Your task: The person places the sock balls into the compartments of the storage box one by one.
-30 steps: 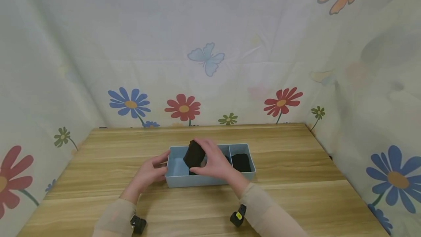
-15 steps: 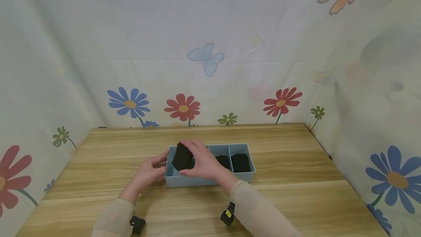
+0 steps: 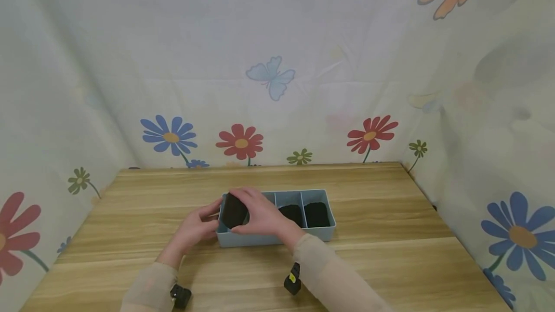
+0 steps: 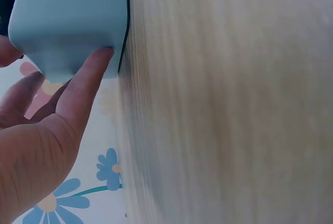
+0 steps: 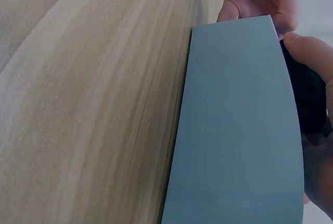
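A light blue divided box (image 3: 269,240) sits on the wooden table. My right hand (image 3: 262,215) holds a dark, soft-looking folded bundle (image 3: 234,212) between thumb and fingers, low in the box's left end. Its exact kind cannot be told. My left hand (image 3: 196,227) touches the outside of the box's left end wall; in the left wrist view, an extended finger (image 4: 86,86) rests against that wall. Two more dark bundles fill the right compartments: one at the far right (image 3: 316,214), one beside it (image 3: 292,213). My right hand partly hides the compartments on the left.
The wooden table (image 3: 390,259) extends around the box on every side. Behind it hangs a pale cloth (image 3: 321,110) printed with flowers and butterflies. A small black device (image 3: 180,296) is on the left wrist and another (image 3: 292,279) on the right.
My right hand has carried the dark bundle leftward and lowered it into the box's left end, uncovering the bundle in the third compartment. The left hand stays at the end wall.
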### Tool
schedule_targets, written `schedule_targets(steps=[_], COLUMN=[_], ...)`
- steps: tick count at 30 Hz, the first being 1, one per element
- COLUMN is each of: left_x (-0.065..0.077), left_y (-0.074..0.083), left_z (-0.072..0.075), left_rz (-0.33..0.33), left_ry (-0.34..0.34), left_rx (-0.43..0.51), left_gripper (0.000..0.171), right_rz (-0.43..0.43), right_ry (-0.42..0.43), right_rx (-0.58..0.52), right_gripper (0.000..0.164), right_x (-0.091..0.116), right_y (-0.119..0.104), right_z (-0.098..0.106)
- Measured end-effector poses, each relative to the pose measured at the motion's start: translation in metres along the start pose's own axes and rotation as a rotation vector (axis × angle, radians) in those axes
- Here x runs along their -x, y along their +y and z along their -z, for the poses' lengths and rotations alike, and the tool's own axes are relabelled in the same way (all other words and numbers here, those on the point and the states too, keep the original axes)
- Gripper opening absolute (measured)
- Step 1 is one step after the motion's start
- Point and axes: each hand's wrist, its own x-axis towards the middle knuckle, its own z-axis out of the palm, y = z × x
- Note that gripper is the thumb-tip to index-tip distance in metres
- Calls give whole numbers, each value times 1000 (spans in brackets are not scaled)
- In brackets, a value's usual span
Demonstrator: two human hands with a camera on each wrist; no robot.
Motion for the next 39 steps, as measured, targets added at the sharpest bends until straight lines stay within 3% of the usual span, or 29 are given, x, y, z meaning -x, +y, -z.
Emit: schedule_targets(steps=[15, 24, 39], left_x=[1, 1, 1], left_y=[0, -1, 1], left_z=[1, 2, -1], left_rz=[-13, -17, 14], left_ry=[-14, -14, 20], left_rx=[5, -11, -17], left_gripper=[68, 68, 68], right_rz=[6, -34, -4], right_ry=[-33, -89, -56], right_rx=[45, 58, -30], right_gripper=[89, 87, 81], right_x=[-9, -10, 18], right_y=[1, 0, 2], right_z=[-1, 0, 24])
